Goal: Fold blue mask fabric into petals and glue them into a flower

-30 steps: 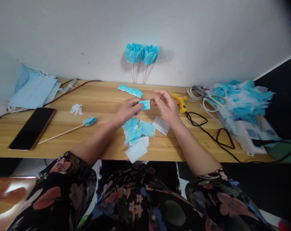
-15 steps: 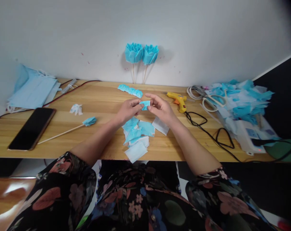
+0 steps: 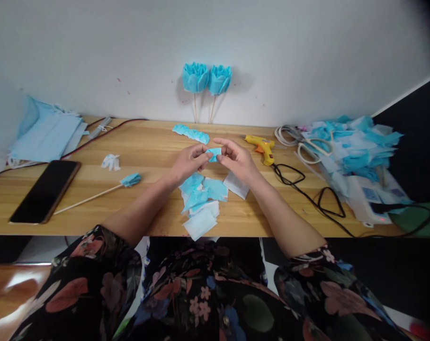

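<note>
Between my two hands is a small blue fabric piece [image 3: 214, 154]. My left hand [image 3: 191, 163] pinches its left end between thumb and fingers. The right end is pinched by my right hand [image 3: 237, 160], whose index finger arches above it. Just below the hands lie several loose blue and white scraps [image 3: 200, 226]. A separate white rectangle [image 3: 236, 185] is partly under my right wrist. Behind the hands a gathered blue strip [image 3: 191, 134] rests on the table.
Two blue fabric flowers [image 3: 195, 78] on sticks lean on the wall. Left are a phone [image 3: 45, 192], a blue-tipped stick [image 3: 94, 198] and stacked masks [image 3: 46, 135]. Right are a yellow glue gun [image 3: 264, 148], scissors [image 3: 316, 148], a power strip [image 3: 367, 203] and a scrap pile [image 3: 364, 147].
The whole view has shifted slightly, so most things appear a little further left. Both hands keep their pinch on the blue piece, with barely any movement.
</note>
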The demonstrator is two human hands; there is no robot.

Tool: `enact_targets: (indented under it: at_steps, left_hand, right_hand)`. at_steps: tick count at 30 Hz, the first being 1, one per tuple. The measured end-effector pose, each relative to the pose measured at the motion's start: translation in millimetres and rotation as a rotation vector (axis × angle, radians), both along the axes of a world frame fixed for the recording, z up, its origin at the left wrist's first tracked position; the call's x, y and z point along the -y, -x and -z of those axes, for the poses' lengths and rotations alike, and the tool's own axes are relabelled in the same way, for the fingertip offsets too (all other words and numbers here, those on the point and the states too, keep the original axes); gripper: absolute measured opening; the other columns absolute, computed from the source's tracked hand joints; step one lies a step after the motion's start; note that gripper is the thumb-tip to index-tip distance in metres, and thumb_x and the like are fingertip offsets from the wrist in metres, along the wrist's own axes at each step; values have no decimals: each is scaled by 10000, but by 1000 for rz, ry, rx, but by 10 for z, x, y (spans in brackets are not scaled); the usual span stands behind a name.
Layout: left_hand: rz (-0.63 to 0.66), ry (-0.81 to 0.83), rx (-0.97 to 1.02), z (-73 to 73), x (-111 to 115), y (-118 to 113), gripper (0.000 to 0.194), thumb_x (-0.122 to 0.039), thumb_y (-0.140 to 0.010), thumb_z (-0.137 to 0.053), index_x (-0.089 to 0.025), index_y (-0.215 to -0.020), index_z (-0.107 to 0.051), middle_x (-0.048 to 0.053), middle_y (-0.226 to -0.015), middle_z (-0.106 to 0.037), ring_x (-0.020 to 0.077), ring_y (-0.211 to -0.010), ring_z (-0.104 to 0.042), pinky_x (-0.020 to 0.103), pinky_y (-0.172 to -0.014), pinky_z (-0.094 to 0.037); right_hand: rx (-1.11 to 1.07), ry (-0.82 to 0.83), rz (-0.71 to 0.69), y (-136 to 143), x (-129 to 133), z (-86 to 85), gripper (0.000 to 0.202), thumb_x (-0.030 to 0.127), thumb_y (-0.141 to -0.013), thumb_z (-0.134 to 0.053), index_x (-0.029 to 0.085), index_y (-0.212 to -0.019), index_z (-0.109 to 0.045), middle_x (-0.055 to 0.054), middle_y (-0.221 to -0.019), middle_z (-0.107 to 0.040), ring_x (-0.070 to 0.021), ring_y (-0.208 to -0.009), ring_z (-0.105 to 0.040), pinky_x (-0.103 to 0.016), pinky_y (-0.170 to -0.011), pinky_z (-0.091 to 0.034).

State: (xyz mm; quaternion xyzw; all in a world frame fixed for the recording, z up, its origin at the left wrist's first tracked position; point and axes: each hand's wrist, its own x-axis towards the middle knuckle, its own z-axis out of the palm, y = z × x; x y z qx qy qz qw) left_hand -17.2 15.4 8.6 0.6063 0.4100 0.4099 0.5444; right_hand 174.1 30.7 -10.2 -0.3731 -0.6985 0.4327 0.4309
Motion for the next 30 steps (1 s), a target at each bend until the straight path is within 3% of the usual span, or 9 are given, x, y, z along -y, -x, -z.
enact_targets:
  at_steps: [9,16,30]
  left_hand:
    - [-53,-24,-12,71,-30,0,149,-259,-852,-622,-177,-748,-554,-64,-520,-476,65,-466,-390,214,-495,-322]
    - [-16,-101,-60,18,-1,-2,226,-381,-834,-667,-180,-799,-571,-59,-585,-496,80,-539,-423,228,-536,-333]
    - [-56,-123,-141,22,12,-12,108,-261,-817,-601,-183,-752,-562,-59,-580,-472,88,-557,-398,238,-544,-305]
  right_hand:
    - [-3,24,-12,20,6,15,466,241,-825,-636,235,-1290,-643,38,-779,-480,-124,-718,-474,-276,-656,-387]
    - [11,16,-6,7,-2,11,434,259,-847,-634,242,-1281,-651,36,-780,-484,-122,-709,-469,-277,-645,-374]
    - [-5,35,-5,19,14,6,435,272,-823,-641,228,-1255,-664,31,-788,-524,-127,-723,-494,-283,-660,-392]
